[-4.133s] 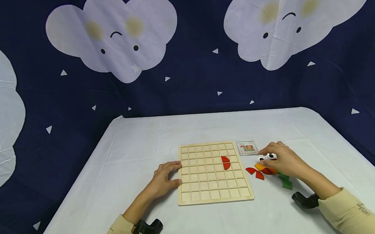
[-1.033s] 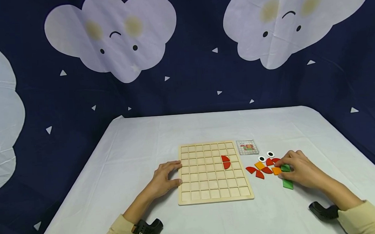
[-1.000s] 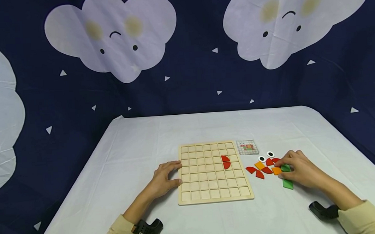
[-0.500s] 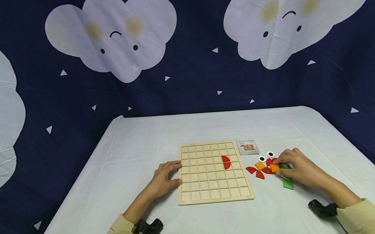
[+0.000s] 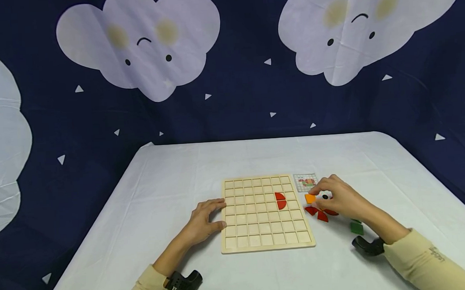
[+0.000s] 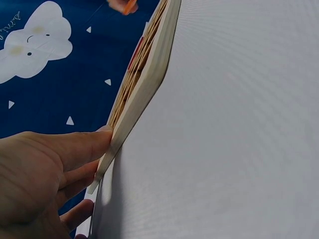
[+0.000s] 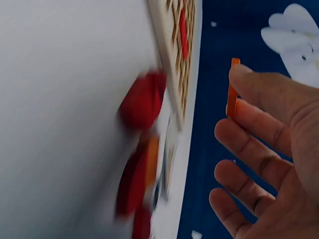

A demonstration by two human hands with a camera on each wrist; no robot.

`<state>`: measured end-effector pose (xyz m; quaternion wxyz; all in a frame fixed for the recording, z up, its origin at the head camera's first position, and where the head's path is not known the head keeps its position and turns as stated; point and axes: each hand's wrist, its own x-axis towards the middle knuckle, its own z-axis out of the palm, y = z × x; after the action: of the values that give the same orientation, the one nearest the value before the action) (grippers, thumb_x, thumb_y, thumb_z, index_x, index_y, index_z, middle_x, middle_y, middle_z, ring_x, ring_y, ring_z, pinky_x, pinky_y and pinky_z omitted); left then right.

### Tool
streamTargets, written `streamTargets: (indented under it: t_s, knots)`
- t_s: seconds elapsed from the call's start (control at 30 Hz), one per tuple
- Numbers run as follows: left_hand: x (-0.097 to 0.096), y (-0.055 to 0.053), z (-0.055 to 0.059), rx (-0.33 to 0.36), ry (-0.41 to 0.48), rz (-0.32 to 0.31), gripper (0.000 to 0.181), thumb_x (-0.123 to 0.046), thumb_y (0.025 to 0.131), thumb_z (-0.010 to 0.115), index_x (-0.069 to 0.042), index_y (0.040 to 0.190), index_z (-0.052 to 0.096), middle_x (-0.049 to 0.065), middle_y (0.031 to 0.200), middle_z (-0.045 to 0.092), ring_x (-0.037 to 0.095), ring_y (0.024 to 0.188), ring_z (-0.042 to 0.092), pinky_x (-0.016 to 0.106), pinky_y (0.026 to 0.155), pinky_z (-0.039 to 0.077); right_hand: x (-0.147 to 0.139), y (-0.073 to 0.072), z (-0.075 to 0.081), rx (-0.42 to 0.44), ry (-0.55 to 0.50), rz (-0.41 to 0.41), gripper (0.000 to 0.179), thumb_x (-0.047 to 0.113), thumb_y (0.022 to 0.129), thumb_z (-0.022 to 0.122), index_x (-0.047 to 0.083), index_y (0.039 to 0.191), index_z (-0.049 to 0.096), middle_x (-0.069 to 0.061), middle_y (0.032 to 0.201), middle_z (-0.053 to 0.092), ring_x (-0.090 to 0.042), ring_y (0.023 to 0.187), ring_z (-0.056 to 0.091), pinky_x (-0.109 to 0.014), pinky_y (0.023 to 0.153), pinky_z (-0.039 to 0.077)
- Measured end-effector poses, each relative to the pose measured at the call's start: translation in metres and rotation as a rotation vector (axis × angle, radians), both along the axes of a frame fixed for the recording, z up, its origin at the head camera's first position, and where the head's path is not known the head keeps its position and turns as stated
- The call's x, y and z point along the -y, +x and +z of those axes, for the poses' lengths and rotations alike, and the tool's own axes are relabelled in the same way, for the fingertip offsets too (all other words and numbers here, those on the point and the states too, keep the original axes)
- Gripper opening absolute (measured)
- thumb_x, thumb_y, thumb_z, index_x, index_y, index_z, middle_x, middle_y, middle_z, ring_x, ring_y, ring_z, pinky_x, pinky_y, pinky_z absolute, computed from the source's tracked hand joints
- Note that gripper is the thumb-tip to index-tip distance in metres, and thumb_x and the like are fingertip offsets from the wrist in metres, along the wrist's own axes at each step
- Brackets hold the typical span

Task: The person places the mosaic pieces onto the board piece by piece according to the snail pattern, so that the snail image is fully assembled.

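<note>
My right hand [image 5: 342,198] pinches an orange square tile [image 5: 310,198] between thumb and index finger, just right of the wooden grid board [image 5: 267,250]. In the right wrist view the tile [image 7: 233,94] is seen edge-on, raised off the table, with the other fingers loosely bent. My left hand [image 5: 203,223] rests at the board's left edge, thumb and fingertips touching the rim. Two red quarter-circle tiles [image 5: 281,205] lie in neighbouring cells toward the board's right side, one above the other. Part of the loose pile is hidden under my right hand.
Right of the board lie loose red quarter-circle tiles [image 5: 322,216], a green tile [image 5: 356,228] and a white eye piece [image 5: 325,196]. A small pattern card [image 5: 303,181] sits by the board's upper right corner. White cloth covers the table [image 5: 178,169].
My right hand has picked up the orange square tile from the loose pile and carried it left, toward the board. The left hand and board have stayed put.
</note>
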<state>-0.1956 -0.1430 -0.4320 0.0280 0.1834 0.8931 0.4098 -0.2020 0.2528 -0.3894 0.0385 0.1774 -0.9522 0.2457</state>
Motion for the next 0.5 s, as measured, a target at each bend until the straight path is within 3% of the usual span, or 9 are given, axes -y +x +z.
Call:
streamTargets:
  t_s: [0.3, 0.5]
  knots:
    - [0.000, 0.000, 0.001, -0.001, -0.004, 0.000, 0.051, -0.015, 0.080, 0.073, -0.007, 0.128, 0.057, 0.003, 0.141, 0.049, 0.031, 0.132, 0.035, 0.057, 0.109, 0.018, 0.048, -0.017, 0.002, -0.029, -0.027, 0.063, 0.020, 0.019, 0.081, 0.072, 0.016, 0.100, 0.071, 0.004, 0.099, 0.066, -0.020, 0.093, 0.048, -0.033, 0.078, 0.040]
    - [0.000, 0.002, 0.002, 0.018, -0.005, 0.003, 0.052, -0.015, 0.080, 0.073, -0.008, 0.129, 0.057, 0.001, 0.143, 0.048, 0.029, 0.133, 0.034, 0.056, 0.110, 0.017, 0.068, -0.028, 0.002, -0.001, -0.044, 0.072, 0.021, 0.023, 0.080, 0.074, 0.017, 0.099, 0.072, 0.003, 0.098, 0.067, -0.019, 0.090, 0.046, -0.030, 0.075, 0.036]
